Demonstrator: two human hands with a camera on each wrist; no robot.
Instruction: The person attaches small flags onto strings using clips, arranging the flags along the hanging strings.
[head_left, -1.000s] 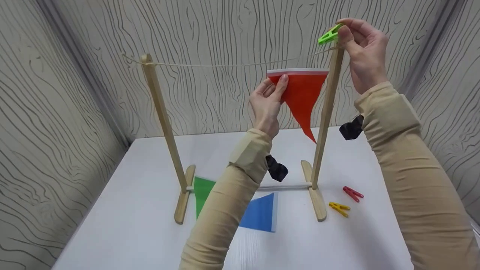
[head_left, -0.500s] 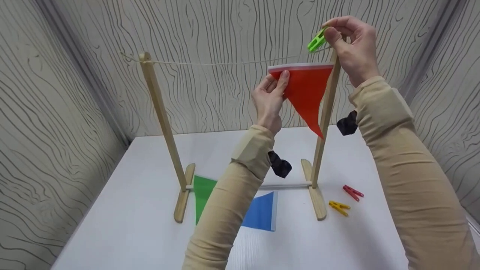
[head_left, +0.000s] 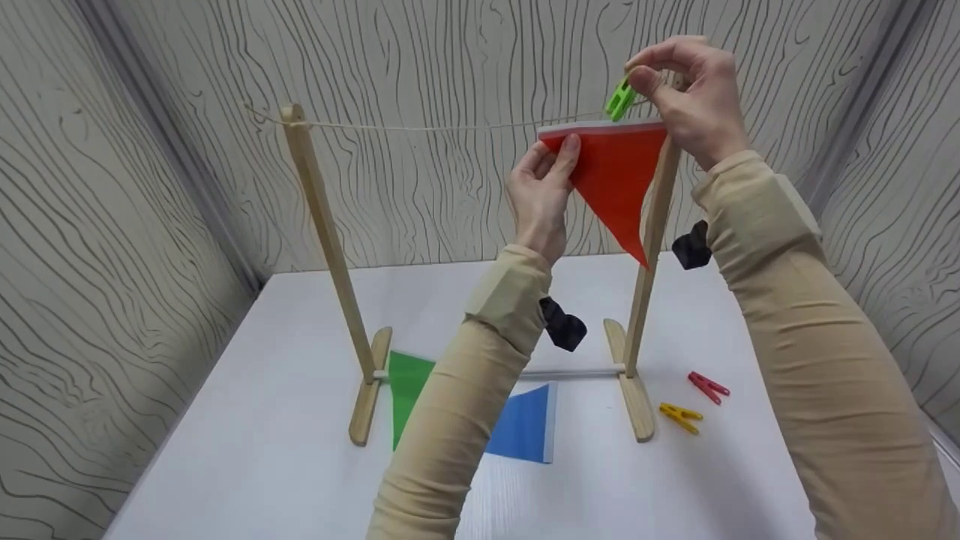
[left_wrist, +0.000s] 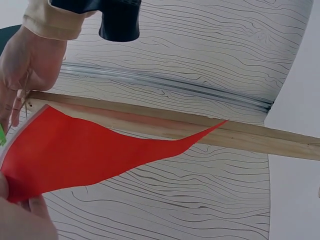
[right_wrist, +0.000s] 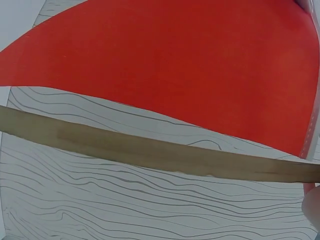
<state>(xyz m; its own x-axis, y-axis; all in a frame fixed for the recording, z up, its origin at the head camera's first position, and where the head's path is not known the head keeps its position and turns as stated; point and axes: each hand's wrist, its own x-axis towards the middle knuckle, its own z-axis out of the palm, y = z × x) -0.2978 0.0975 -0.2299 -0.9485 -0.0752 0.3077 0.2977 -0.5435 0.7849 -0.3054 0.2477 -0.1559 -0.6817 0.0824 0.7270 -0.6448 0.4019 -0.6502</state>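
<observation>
The green peg (head_left: 620, 100) has dropped down and to the left since a second ago, away from the top of the right post (head_left: 652, 217), and the red pennant (head_left: 619, 169) has edged up and right to meet it! So we're at the pegging step, I'd judge: pennant held up to the cord (head_left: 427, 128), peg lined up above its white band (head_left: 581, 128). The left hand (head_left: 541, 195) pinches the pennant by its upper left corner, thumb in front; the right hand (head_left: 697, 97) pinches the peg between thumb and fingers, its tips right at the band's upper edge, though whether they've bitten on cloth or cord I cannot tell. The next move, by my reading, calls for keeping band and cord together, getting the peg's tips astride both, then letting it close. And look at that pennant: plain bright red, a long triangle hanging point down in front of the right post, its tail curling in the left wrist view, a row of stitching along the band in the right wrist view, and the cloth seems light and floppy, so a steady left hand should matter here
</observation>
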